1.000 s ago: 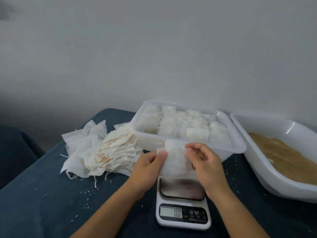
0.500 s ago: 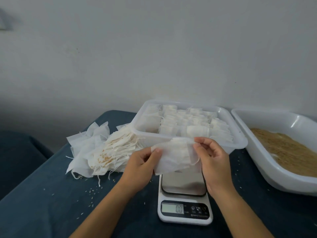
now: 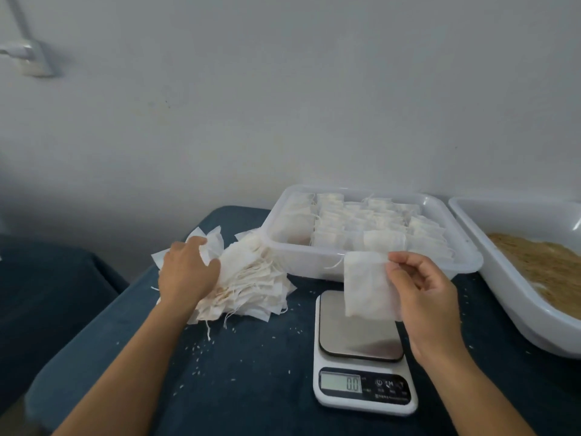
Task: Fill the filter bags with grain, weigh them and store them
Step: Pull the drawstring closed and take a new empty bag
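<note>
- Your left hand (image 3: pixel 185 272) has left the filter bag (image 3: pixel 366 284), now resting with curled fingers on the empty-bag pile (image 3: pixel 251 278).
- Your right hand (image 3: pixel 424 294) is pinching the bag, hanging upright above the scale (image 3: pixel 361 350).
- Storage tray (image 3: pixel 465 262) is sitting just behind.

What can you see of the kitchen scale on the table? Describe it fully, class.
The kitchen scale is a white plastic body with a bare, brushed-metal weighing plate on top. Its dark front panel holds a lit display reading 0.0 and small buttons. It stands flat on the dark blue table. The right hand holds a filter bag above the plate's far edge.
</note>
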`<act>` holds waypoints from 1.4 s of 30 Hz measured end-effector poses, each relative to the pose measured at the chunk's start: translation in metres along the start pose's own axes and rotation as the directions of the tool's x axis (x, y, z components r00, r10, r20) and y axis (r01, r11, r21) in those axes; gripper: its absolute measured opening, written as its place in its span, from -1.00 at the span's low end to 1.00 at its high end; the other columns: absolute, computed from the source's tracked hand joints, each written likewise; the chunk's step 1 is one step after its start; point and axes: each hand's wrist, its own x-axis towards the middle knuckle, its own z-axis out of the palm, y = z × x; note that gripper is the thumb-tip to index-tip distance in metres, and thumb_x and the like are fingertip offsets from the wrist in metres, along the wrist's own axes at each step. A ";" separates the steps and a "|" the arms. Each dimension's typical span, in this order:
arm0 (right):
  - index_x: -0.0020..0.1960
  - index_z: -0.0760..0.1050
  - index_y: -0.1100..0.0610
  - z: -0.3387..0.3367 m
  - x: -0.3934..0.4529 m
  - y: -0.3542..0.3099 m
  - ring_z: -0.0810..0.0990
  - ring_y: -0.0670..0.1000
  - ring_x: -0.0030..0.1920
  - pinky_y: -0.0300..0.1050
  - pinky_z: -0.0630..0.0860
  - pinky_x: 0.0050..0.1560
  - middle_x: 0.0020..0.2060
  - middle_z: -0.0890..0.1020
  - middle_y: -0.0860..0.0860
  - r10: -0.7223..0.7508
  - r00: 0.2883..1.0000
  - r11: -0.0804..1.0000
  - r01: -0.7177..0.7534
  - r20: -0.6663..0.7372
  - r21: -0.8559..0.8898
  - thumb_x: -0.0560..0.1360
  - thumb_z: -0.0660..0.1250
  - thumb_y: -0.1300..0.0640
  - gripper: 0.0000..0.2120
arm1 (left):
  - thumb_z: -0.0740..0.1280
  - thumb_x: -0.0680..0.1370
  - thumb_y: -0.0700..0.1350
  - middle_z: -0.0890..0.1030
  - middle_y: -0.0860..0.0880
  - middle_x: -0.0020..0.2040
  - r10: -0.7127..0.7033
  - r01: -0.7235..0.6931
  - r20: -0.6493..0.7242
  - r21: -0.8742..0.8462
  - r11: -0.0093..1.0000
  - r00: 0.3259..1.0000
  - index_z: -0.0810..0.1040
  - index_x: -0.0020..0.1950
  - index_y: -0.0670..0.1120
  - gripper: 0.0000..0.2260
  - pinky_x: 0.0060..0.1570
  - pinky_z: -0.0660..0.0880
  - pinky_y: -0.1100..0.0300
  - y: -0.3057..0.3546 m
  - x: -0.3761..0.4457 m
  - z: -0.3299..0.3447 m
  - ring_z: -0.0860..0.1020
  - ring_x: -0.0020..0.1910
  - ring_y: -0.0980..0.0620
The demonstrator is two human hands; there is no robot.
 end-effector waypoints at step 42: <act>0.03 0.73 0.08 -0.019 0.011 0.008 0.55 0.00 0.02 -0.08 0.54 -0.01 0.05 0.61 -0.01 -0.608 0.691 0.454 0.706 0.390 -0.543 0.54 0.43 0.10 -0.87 | 0.58 0.45 -0.19 0.58 0.14 -0.24 0.538 -0.532 -0.200 -0.617 0.580 0.819 0.67 -0.20 0.03 -0.85 -0.26 0.36 0.43 0.141 -0.111 0.080 0.55 -0.23 0.13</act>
